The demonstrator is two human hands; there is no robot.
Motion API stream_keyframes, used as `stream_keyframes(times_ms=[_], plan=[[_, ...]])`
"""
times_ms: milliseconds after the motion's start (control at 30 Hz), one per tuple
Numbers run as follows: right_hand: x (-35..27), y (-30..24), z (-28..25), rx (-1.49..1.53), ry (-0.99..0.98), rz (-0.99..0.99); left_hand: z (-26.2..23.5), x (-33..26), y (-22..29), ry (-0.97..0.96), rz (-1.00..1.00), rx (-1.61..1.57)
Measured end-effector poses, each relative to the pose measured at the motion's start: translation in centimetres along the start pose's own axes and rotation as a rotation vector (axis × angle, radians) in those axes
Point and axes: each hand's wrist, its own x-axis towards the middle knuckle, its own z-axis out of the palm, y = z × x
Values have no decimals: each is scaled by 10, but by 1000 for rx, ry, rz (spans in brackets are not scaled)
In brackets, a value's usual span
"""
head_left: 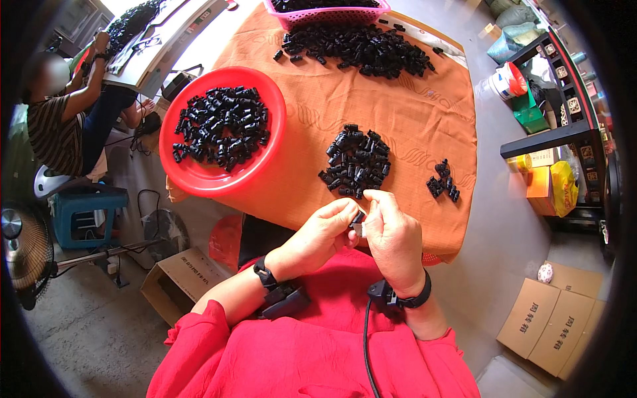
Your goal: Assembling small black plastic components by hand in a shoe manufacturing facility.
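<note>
My left hand (324, 232) pinches a small black plastic fitting (359, 217) between thumb and fingers, just in front of my body at the table's near edge. Close against it, my right hand (395, 233) is closed, thumb and forefinger together beside the fitting. A small whitish piece (359, 229) shows between the hands; what it is I cannot make out. Just beyond my fingers lies a heap of similar black fittings (356, 159). Off to its right is a smaller loose cluster (443, 181) of black pieces.
A red basin (281, 132) of black fittings stands on the orange tablecloth (302, 86) at left. Farther back are a large black heap (365, 48) and a filled pink basket (286, 18). A person (56, 119) works at left, near a blue stool (86, 212). Cartons (547, 325) lie right.
</note>
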Motion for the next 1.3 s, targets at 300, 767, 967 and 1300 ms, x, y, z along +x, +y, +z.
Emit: stream_keyframes(times_ms=[300, 767, 967, 1300], plan=[[-1, -1, 1, -35, 4, 12, -3, 2, -5, 24, 40, 78], [0, -4, 2, -3, -14, 55, 0, 1, -7, 61, 135, 240], [-1, -5, 4, 9, -15, 69, -2, 1, -9, 84, 160, 259], [-5, 0, 9, 72, 31, 77, 1, 4, -11, 105, 167, 197]])
